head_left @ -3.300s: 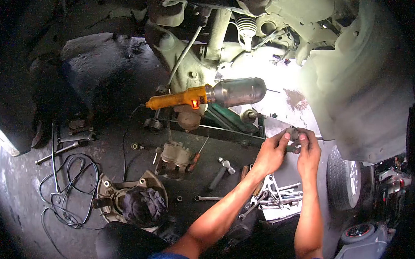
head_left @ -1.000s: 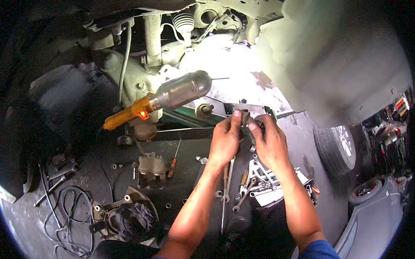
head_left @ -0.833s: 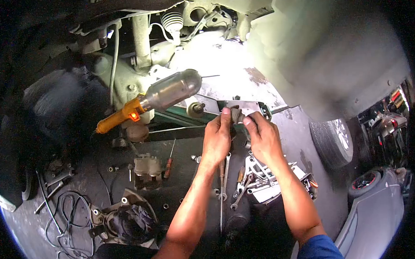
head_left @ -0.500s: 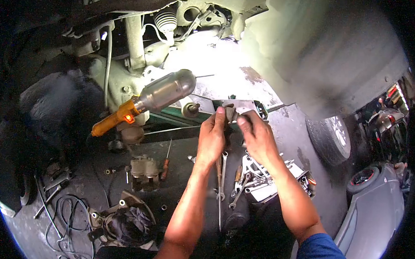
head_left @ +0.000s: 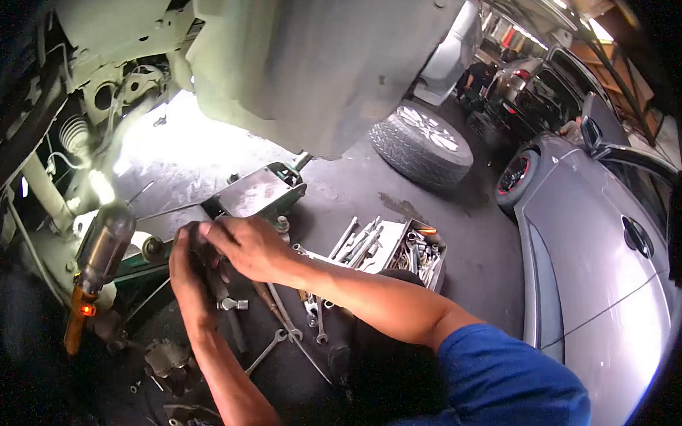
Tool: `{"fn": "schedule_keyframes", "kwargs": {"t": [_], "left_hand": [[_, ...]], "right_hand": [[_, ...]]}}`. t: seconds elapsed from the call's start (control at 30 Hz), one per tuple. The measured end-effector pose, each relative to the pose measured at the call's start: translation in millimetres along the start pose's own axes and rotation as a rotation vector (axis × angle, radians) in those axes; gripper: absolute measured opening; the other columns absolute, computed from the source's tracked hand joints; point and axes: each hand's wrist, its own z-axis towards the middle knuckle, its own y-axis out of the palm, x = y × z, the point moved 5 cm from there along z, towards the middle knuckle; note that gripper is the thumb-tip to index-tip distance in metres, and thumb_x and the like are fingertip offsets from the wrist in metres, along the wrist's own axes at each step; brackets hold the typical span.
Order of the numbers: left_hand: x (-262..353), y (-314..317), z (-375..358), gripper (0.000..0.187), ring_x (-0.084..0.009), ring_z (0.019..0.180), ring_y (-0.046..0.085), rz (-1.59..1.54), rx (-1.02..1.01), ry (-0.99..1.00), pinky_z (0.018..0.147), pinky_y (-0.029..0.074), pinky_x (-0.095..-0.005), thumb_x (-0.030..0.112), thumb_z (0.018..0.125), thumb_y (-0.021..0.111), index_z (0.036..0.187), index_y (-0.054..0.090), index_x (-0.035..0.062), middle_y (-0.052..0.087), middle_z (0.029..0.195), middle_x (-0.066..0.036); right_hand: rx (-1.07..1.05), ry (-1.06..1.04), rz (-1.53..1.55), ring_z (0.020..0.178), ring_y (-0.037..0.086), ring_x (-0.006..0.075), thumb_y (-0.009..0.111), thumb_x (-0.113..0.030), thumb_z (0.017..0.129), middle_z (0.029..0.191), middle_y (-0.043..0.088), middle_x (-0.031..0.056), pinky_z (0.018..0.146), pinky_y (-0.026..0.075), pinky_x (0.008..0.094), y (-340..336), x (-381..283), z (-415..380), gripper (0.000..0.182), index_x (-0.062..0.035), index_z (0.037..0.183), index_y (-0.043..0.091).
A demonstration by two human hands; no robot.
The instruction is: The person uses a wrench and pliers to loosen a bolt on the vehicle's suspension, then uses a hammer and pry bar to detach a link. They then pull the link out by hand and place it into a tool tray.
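Observation:
My left hand (head_left: 188, 283) is raised with its fingers closed around a small dark part (head_left: 199, 242). The fingers of my right hand (head_left: 253, 247) bend over the same part from the right and pinch it. Fingers and shadow cover most of the piece, so its kind does not show. Just left of the hands, a work lamp (head_left: 105, 242) with an orange handle hangs nearly upright. Below them on the dark floor lie a chrome socket tool (head_left: 234, 305) and an open-end wrench (head_left: 267, 351).
A green floor jack (head_left: 263, 191) stands beyond my hands. To the right is a tray of wrenches and sockets (head_left: 422, 253). A removed wheel (head_left: 426, 148) lies farther back, near a grey car (head_left: 594, 274). A brake caliper (head_left: 169, 359) sits at lower left.
The view has swung to the right, bringing more of the grey car and the wheel into sight. My hands have come closer together around the part, and my right forearm now reaches across more sideways.

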Motion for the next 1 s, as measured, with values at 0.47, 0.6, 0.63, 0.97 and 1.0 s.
{"fn": "schedule_keyframes", "kwargs": {"t": [0.47, 0.6, 0.63, 0.97, 1.0], "left_hand": [[-0.1, -7.2, 0.0, 0.047, -0.0083, 0.061, 0.055, 0.366, 0.277, 0.436, 0.051, 0.040, -0.0224, 0.050, 0.101, 0.048, 0.099, 0.066, 0.0070, 0.060, 0.075, -0.001], [9.5, 8.9, -12.3, 0.050, -0.0081, 0.053, 0.047, 0.274, 0.167, 0.081, 0.046, 0.034, -0.0242, 0.054, 0.101, 0.044, 0.090, 0.062, 0.0088, 0.053, 0.065, 0.001], [9.2, 9.6, -13.3, 0.050, -0.0079, 0.051, 0.045, 0.273, 0.092, 0.010, 0.045, 0.032, -0.0244, 0.055, 0.101, 0.043, 0.088, 0.061, 0.0094, 0.051, 0.063, 0.002], [-28.0, 13.5, 3.5, 0.055, -0.0174, 0.114, 0.054, 0.101, -0.240, 0.092, 0.101, 0.042, -0.0313, 0.043, 0.105, 0.048, 0.139, 0.051, -0.0005, 0.062, 0.126, -0.013], [-25.2, 13.8, 2.9, 0.056, -0.0166, 0.113, 0.055, 0.126, -0.200, 0.143, 0.101, 0.043, -0.0300, 0.042, 0.105, 0.048, 0.140, 0.050, -0.0017, 0.062, 0.126, -0.013]], "right_hand": [[-0.051, -0.226, -0.097, 0.078, 0.064, 0.0452, 0.050, -0.028, 0.103, 0.080, 0.066, 0.0235, 0.067, 0.050, 0.0492, 8.2, -7.6, -7.3, 0.032, 0.0012, 0.099, 0.062], [-0.017, -0.119, 0.076, 0.058, 0.054, 0.0277, 0.048, -0.034, 0.105, 0.067, 0.057, 0.0234, 0.060, 0.044, 0.0428, 1.7, 0.3, -2.7, 0.044, 0.0034, 0.087, 0.063], [-0.068, 0.008, 0.126, 0.059, 0.051, 0.0218, 0.050, -0.036, 0.104, 0.064, 0.054, 0.0201, 0.060, 0.043, 0.0418, -3.9, 0.3, -1.4, 0.046, 0.0034, 0.084, 0.063], [0.111, 0.519, 0.286, 0.074, 0.062, 0.0284, 0.051, -0.036, 0.102, 0.074, 0.063, 0.0170, 0.069, 0.051, 0.0400, -16.3, 24.8, 10.8, 0.041, 0.0013, 0.112, 0.064], [0.092, 0.568, 0.334, 0.075, 0.061, 0.0287, 0.052, -0.036, 0.101, 0.075, 0.063, 0.0163, 0.071, 0.050, 0.0410, -15.6, 28.3, 11.1, 0.041, 0.0026, 0.111, 0.064]]}}
